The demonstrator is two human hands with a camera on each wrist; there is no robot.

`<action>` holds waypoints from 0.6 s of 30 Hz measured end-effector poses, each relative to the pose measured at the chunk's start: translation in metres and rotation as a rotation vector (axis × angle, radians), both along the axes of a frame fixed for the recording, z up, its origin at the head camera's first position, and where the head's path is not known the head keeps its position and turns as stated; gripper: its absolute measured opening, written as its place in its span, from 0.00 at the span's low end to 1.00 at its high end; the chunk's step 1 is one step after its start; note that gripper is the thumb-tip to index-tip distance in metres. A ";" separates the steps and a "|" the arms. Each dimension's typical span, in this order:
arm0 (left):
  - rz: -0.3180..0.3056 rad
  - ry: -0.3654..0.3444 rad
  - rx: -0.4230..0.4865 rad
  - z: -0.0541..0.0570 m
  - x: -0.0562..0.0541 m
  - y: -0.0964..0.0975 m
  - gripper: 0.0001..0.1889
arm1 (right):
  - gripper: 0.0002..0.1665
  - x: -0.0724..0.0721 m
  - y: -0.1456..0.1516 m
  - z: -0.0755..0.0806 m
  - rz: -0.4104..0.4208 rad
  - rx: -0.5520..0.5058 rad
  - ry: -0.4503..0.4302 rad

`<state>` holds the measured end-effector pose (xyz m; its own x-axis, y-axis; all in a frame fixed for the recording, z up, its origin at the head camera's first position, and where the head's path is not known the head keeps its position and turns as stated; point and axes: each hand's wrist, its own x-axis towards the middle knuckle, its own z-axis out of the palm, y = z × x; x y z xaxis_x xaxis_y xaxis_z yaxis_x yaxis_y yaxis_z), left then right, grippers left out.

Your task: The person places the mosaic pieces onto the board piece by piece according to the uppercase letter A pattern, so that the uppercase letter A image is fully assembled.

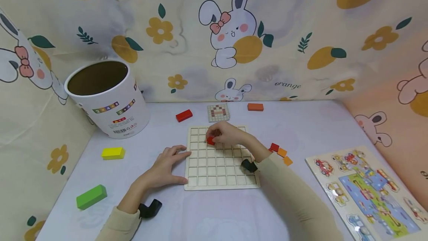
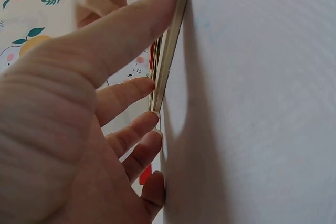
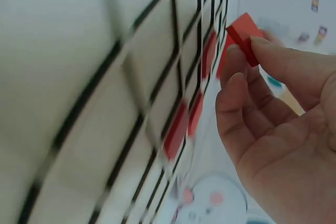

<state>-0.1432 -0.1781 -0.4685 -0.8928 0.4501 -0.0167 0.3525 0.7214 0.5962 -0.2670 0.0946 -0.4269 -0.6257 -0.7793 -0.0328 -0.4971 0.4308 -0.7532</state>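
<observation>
A pale wooden grid board (image 1: 214, 170) lies flat on the white-covered table. Spread fingers of my left hand (image 1: 168, 166) touch its left edge, with the thumb near the lower corner. Over the upper part of the grid, my right hand (image 1: 229, 134) pinches a small red square tile (image 3: 244, 35) between thumb and fingertips. The right wrist view shows the tile tilted and held off the board. Several red tiles (image 3: 176, 129) sit in grid cells there; in the head view the right hand mostly hides them. Loose red (image 1: 274, 147) and orange tiles (image 1: 282, 152) lie right of the board, beside the right forearm.
Behind the board lies a small pattern card (image 1: 218, 113) between a red block (image 1: 184, 115) and an orange block (image 1: 255, 107). A yellow block (image 1: 113, 153), a green block (image 1: 91, 197) and a white bucket (image 1: 130, 111) stand left. A picture puzzle (image 1: 329, 200) lies right.
</observation>
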 end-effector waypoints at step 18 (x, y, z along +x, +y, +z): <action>-0.007 -0.003 -0.005 -0.001 0.000 -0.001 0.46 | 0.06 0.009 -0.042 -0.004 -0.058 0.128 0.064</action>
